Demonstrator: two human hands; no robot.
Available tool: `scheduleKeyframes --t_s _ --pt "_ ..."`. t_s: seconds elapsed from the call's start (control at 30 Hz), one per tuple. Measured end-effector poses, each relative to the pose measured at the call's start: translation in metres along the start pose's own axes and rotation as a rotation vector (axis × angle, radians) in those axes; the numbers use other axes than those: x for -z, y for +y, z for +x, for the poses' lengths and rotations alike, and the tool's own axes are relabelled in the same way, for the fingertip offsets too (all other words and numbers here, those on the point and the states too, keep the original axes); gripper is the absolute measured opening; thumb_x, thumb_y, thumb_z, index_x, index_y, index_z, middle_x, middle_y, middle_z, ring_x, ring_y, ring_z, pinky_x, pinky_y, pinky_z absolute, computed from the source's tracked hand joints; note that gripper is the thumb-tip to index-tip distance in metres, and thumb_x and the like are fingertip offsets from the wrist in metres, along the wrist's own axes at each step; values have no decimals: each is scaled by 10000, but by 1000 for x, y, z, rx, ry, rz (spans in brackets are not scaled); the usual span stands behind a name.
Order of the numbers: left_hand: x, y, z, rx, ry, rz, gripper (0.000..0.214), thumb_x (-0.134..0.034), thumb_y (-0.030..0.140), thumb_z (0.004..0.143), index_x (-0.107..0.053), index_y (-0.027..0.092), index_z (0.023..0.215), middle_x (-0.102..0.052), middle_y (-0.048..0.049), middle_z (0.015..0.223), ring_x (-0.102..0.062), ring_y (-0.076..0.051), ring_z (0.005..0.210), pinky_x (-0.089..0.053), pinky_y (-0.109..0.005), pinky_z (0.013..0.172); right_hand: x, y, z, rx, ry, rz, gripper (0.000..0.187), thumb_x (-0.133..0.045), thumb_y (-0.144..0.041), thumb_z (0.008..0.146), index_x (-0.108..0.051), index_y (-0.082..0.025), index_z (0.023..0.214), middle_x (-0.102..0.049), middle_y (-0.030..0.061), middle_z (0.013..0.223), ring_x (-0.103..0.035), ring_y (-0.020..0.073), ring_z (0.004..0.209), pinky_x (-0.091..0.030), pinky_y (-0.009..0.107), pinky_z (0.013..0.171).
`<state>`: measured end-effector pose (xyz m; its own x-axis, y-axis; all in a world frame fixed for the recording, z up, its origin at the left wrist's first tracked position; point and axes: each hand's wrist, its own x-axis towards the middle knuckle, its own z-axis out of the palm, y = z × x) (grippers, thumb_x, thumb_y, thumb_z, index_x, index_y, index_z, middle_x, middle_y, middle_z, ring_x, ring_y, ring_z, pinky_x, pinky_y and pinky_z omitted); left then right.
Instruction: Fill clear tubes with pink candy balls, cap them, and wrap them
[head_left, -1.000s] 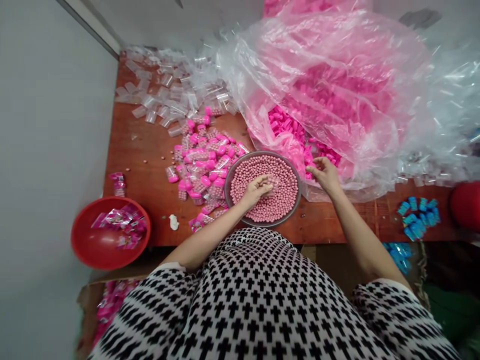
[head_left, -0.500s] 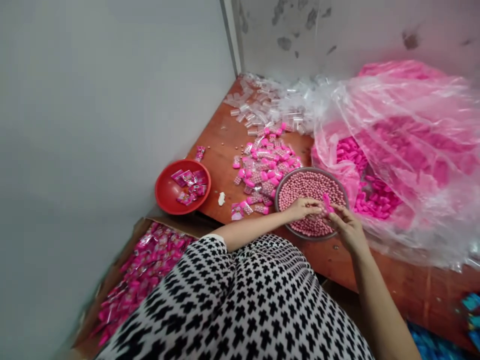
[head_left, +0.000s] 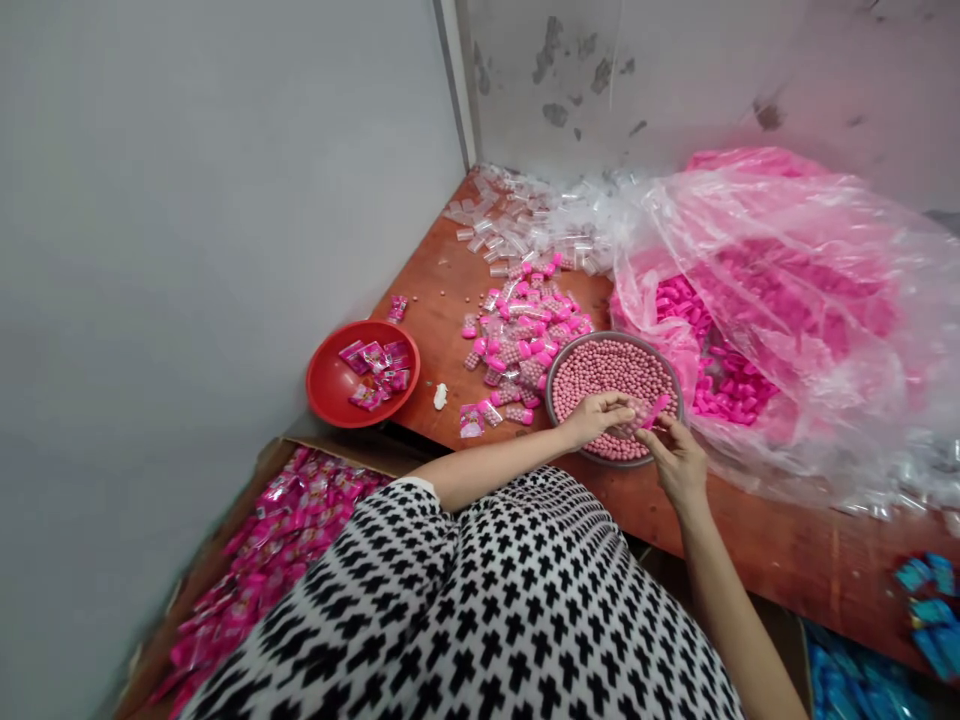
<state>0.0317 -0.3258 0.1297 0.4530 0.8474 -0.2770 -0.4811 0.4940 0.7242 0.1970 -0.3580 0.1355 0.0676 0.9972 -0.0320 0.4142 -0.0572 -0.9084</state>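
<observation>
A small clear plastic tube [head_left: 632,417] is gripped by the left hand [head_left: 598,415] over the round metal bowl of pink beads [head_left: 600,368], while a bright pink plastic cap [head_left: 656,409] is pinched beside it by the right hand [head_left: 677,458]; no writing is legible.

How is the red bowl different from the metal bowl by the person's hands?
The red bowl holds a few flat pink packets and is mostly bare inside; the metal bowl is heaped with small pink balls. The red bowl sits at the table's left corner with no hand near it; the left hand and right hand work over the metal bowl. Both are round and shallow.
</observation>
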Motion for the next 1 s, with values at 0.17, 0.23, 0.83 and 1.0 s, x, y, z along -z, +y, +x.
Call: scheduleKeyframes --t_s 0.17,0.23,0.83,1.0 --pt "-2 5 -5 -98 -16 198 473 -708 441 675 -649 117 1015 -684 -77 901 -647 -143 746 -524 -292 726 22 -12 9 166 57 -132 289 -639 -461 755 -669 -251 950 -628 30 832 -602 200 746 -510 370 724" --pt "-1 6 -7 -168 -9 355 418 -671 407 720 -661 129 1031 -689 -92 989 -653 -166 844 -521 -298 774 29 -23 12 209 39 -152 293 -636 -460 760 -672 -243 954 -637 28 817 -600 198 746 -502 359 729" --pt "-4 2 -10 -389 7 963 272 -605 342 803 -724 175 981 -727 -58 970 -676 -176 847 -511 -264 774 39 -35 23 372 -378 -414 169 -615 -344 800 -611 -184 745 -568 13 669 -517 143 619 -394 252 594" --pt "1 -2 -1 -276 -8 919 293 -614 337 783 -724 152 982 -736 -56 876 -673 -174 765 -509 -258 701 42 -23 33 442 -456 -503 246 -587 -358 828 -630 -176 987 -656 70 863 -601 194 795 -462 289 698"
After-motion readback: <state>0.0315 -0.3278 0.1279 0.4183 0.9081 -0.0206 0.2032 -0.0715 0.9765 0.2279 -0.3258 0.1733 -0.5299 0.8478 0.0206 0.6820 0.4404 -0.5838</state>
